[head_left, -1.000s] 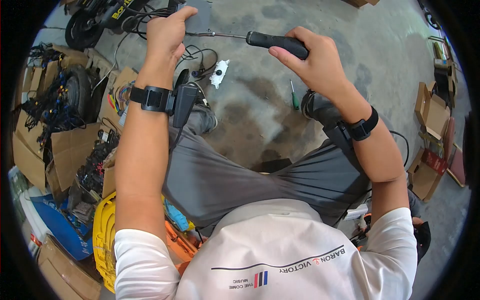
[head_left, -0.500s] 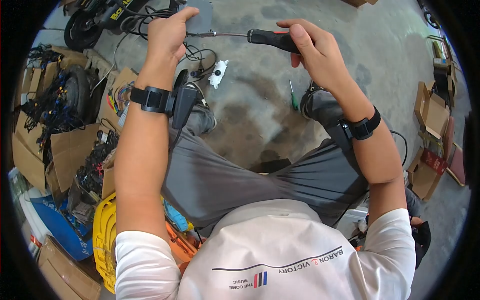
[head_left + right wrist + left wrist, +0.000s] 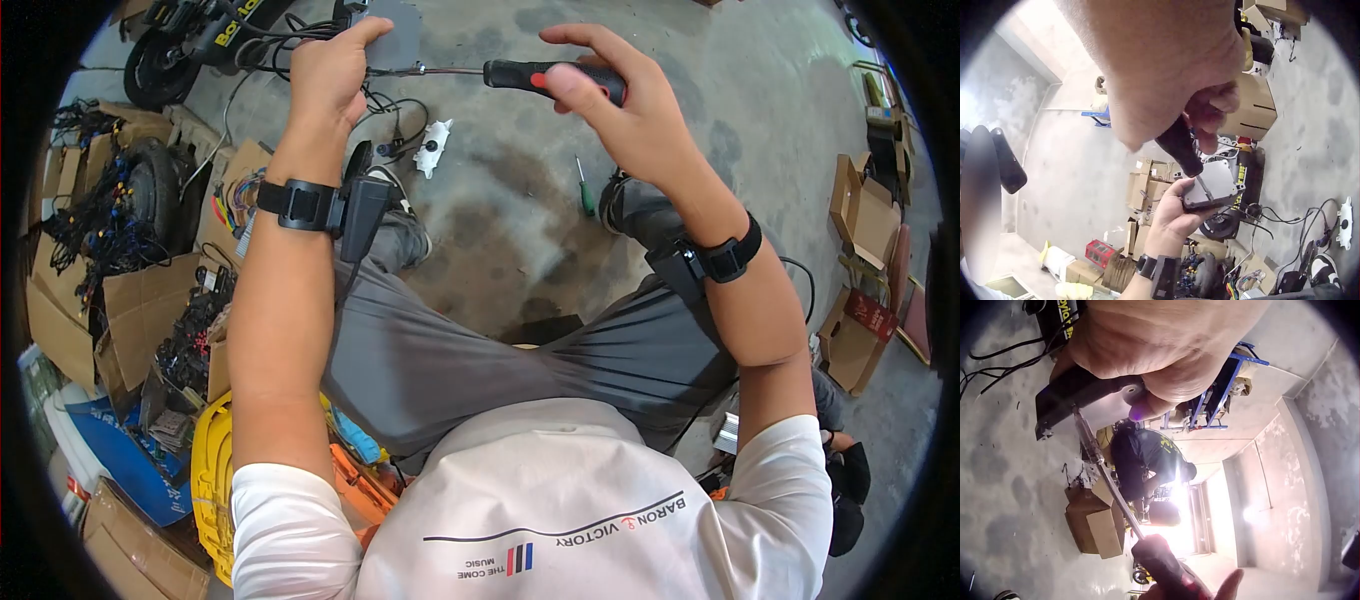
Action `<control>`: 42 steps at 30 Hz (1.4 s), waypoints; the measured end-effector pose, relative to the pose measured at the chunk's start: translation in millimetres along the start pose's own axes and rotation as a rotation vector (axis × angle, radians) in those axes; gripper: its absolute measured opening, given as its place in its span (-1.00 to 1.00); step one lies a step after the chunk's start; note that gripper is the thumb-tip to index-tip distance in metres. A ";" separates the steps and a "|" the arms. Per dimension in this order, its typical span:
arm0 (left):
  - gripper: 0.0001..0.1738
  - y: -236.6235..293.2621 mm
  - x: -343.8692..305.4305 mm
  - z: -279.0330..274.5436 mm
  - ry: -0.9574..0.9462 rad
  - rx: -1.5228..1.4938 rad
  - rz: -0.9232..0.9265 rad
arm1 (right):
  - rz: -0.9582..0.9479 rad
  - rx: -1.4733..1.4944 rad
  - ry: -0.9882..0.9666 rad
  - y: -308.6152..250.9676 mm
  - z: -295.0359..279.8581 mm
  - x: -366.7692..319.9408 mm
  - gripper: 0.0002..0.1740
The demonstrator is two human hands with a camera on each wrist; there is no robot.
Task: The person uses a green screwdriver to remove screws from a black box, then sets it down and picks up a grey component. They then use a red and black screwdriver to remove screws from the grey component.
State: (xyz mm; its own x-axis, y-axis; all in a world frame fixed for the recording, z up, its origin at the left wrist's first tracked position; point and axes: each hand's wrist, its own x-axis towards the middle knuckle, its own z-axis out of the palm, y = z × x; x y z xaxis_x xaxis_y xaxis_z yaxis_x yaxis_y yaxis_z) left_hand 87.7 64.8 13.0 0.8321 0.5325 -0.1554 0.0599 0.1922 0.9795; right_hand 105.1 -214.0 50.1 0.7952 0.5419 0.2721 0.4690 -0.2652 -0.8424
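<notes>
Up front in the head view, my left hand [image 3: 330,75] grips a flat grey metal box [image 3: 1219,178] with a dark side and cables about it. My right hand [image 3: 645,115] holds a screwdriver by its black handle [image 3: 512,75] with red parts. The thumb lies over the handle, while the index finger reaches out past it. A long metal shaft [image 3: 1119,500] runs across from the handle to the box. Its tip is right at the box's dark edge in the left wrist view. Part of the handle is hidden by my right hand.
On the floor lie a green-handled screwdriver [image 3: 587,200] and a white bracket-like part [image 3: 432,150]. A black scooter wheel [image 3: 160,65] stands front left. Boxes with tangled wires [image 3: 95,215] fill the left side; cardboard cartons [image 3: 865,225] stand right. Another person [image 3: 1147,453] bends over beyond.
My right hand has shifted its hold on the screwdriver handle: the thumb has come over it and the index finger has lifted and straightened. My left hand and the box stay nearly in place.
</notes>
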 end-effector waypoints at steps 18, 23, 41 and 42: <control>-0.71 -1.2 6.2 -9.1 0.013 -0.003 -0.045 | -0.172 -0.155 -0.084 1.5 -4.1 5.0 -0.60; -0.70 3.9 0.7 -5.2 0.026 0.005 -0.088 | 0.209 0.012 -0.119 -5.8 -7.0 2.6 -0.54; -0.70 -0.7 -0.4 -0.6 0.011 -0.025 0.002 | 0.083 -0.099 -0.135 4.9 -5.7 2.7 -0.49; -0.70 -1.0 1.0 -1.6 0.010 -0.025 0.002 | 0.083 -0.100 -0.135 5.0 -4.3 2.7 -0.49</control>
State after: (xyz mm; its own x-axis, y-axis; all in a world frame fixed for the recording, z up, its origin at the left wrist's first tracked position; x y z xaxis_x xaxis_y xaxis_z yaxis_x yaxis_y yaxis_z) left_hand 87.6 66.5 11.7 0.8265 0.5414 -0.1544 0.0439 0.2114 0.9764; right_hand 111.3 -217.3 48.6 0.7770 0.6153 0.1332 0.4452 -0.3875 -0.8073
